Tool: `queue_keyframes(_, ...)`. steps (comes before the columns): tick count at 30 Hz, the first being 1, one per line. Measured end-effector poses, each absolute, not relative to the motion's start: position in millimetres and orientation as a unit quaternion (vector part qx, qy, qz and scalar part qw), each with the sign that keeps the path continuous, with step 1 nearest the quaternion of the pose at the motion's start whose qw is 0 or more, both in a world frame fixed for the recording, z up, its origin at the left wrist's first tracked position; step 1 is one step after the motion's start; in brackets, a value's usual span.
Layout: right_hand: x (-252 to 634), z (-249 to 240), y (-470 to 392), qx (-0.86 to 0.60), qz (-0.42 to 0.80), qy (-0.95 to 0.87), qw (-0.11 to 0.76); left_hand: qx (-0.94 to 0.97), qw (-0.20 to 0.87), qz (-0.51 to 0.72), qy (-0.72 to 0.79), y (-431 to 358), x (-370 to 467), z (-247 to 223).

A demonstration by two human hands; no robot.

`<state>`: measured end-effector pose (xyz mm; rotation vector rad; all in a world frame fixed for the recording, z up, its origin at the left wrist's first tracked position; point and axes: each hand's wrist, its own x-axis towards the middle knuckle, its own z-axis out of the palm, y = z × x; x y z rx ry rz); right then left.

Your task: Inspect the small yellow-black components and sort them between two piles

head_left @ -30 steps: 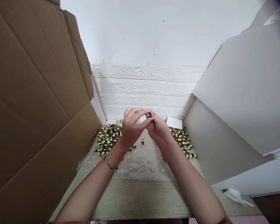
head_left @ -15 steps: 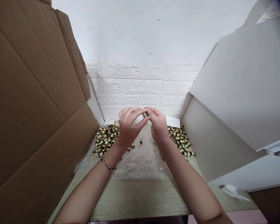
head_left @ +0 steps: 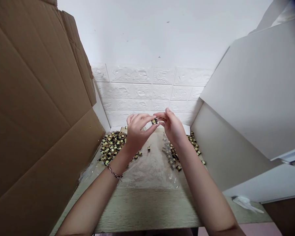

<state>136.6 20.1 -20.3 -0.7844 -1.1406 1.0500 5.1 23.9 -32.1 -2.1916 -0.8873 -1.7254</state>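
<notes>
Between the thumb and fingertips of my left hand (head_left: pixel 139 131) is a small transformer (head_left: pixel 154 121), a black bobbin with yellow tape and thin copper-coloured wires pointing right. My right hand (head_left: pixel 174 129) is just beside it, thumb raised and fingers apart, with the wires reaching across to its fingers. Whether those fingers touch the wires, I cannot tell. A heap of similar transformers (head_left: pixel 111 146) lies left of my left wrist. More transformers (head_left: pixel 175 155) lie under and beside my right forearm. One single transformer (head_left: pixel 148 149) sits between the arms.
A clear plastic sheet (head_left: pixel 149 173) covers part of the greenish table (head_left: pixel 147 206). Tall cardboard (head_left: pixel 39 98) stands at left, and white panels (head_left: pixel 255 88) stand at right. A white brick-patterned wall (head_left: pixel 137 88) closes off the back. A crumpled white scrap (head_left: pixel 245 203) lies at right.
My right hand has moved slightly right and opened, its thumb lifting off the transformer. The wires now show between the hands. My left hand keeps its hold.
</notes>
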Motion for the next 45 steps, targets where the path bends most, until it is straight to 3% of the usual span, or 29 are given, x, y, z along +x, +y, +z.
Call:
queue_keyframes(14, 161.4, -4.0, 6.0, -0.390, 0.187, -0.661, 0.613, -0.757, 0.110, -0.561, -0.316, 21.5, 5.3, -29.7)
queue_keyframes(33, 168.6, -7.2, 11.2, -0.419, 0.310, -0.629, 0.577, -0.775, 0.118, -0.536, -0.312, 24.4, -0.5, -27.7)
queue_keyframes(45, 170.4, -10.4, 15.6, -0.430, 0.316, -0.623, 0.572, -0.789, 0.099, -0.519, -0.314, 23.7, -0.2, -26.6)
